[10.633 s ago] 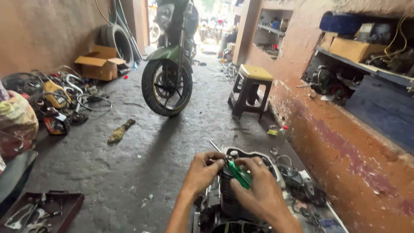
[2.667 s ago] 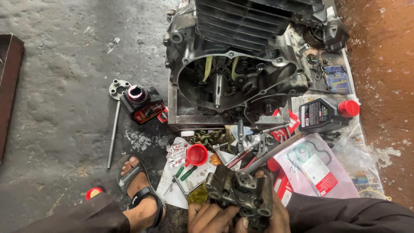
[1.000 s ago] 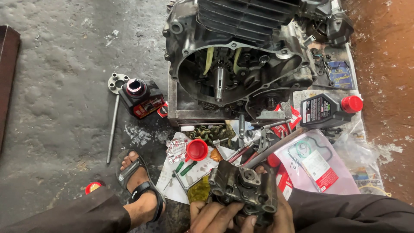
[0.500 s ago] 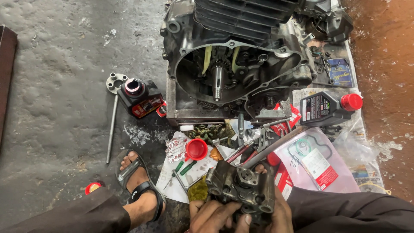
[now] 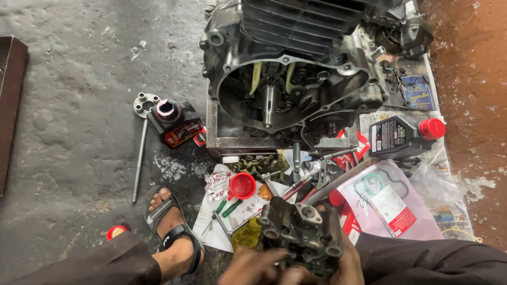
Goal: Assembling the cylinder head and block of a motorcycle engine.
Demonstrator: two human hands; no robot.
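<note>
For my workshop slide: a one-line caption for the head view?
Both hands grip a dark metal engine part above an opened engine case, tools and an oil bottle.

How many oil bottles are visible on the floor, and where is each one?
2. One black oil bottle with a red cap lies on its side, right of the engine case. One open bottle stands left of the case. Others may be hidden under clutter.

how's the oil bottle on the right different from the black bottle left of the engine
The oil bottle on the right lies on its side; the black bottle left of the engine stands upright. The right one has its red cap on; the left one is open at the top, with no cap on it. The right one rests on newspaper, the left one on bare concrete floor. Both are dark plastic with red on them.
</note>
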